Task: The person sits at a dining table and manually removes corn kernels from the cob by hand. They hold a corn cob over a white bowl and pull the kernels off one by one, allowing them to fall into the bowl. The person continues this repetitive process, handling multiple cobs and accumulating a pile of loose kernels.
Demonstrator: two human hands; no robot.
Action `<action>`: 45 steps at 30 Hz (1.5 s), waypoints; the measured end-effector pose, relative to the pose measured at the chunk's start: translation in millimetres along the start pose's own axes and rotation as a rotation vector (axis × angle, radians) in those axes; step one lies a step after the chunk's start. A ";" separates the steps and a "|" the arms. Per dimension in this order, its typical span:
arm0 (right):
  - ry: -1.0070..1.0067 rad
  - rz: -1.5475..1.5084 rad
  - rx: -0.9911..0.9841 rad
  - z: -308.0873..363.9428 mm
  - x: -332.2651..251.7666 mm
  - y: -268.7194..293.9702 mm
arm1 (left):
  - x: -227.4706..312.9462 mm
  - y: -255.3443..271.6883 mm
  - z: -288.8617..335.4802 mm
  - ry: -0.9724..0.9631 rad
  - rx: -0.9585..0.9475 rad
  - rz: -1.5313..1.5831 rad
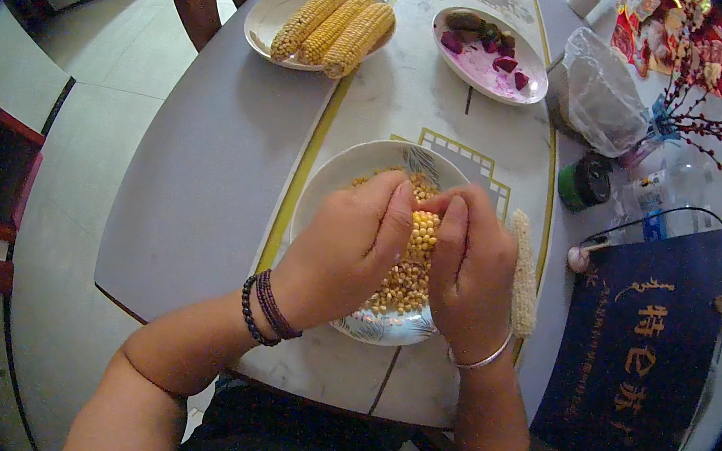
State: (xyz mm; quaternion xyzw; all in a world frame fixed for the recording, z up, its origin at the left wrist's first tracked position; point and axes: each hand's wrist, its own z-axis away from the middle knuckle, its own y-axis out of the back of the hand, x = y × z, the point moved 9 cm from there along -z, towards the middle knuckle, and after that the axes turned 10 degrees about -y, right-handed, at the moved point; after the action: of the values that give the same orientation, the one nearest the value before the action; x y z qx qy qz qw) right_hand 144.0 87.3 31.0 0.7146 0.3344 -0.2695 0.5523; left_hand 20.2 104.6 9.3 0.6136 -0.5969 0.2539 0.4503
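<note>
Both my hands are closed around a yellow corn cob (pixel 422 236) above a white plate (pixel 319 183) with a leaf pattern. My left hand (pixel 357 241), with dark beaded bracelets at the wrist, grips one side, its thumb pressed along the cob. On the other side my right hand (pixel 471 264), wearing a silver bangle, grips it with the thumb on top. Loose corn kernels (pixel 401 290) lie on the plate beneath. A bare pale cob (pixel 523 277) rests on the table just right of my right hand. Most of the held cob is hidden by my fingers.
An oval plate (pixel 266 8) with three whole corn cobs stands at the far left. Another plate (pixel 536 83) holds dark purple pieces. To the right are a plastic bag (pixel 607 93), a dark green can (pixel 584 183), a plastic bottle (pixel 663 201), a garlic bulb (pixel 578 258) and a dark blue bag (pixel 633 358).
</note>
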 end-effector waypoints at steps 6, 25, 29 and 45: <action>0.173 -0.082 -0.051 -3.5 -13.2 -1.1 | -17.8 10.5 -2.9 0.083 0.005 0.027; -0.024 0.020 0.009 3.1 4.5 -4.3 | -19.2 1.4 2.2 0.035 -0.040 -0.072; 0.368 0.265 0.095 7.1 -24.1 -5.0 | -45.4 5.9 6.9 0.325 -0.071 0.232; 0.065 0.061 0.117 10.8 -8.1 -8.5 | 7.0 11.8 1.0 0.021 0.096 -0.093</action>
State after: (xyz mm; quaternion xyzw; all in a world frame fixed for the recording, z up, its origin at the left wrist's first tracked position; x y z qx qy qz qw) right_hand 132.1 76.7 29.3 0.7638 0.3141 -0.2481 0.5063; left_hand 9.7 101.6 17.7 0.6589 -0.5500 0.2674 0.4381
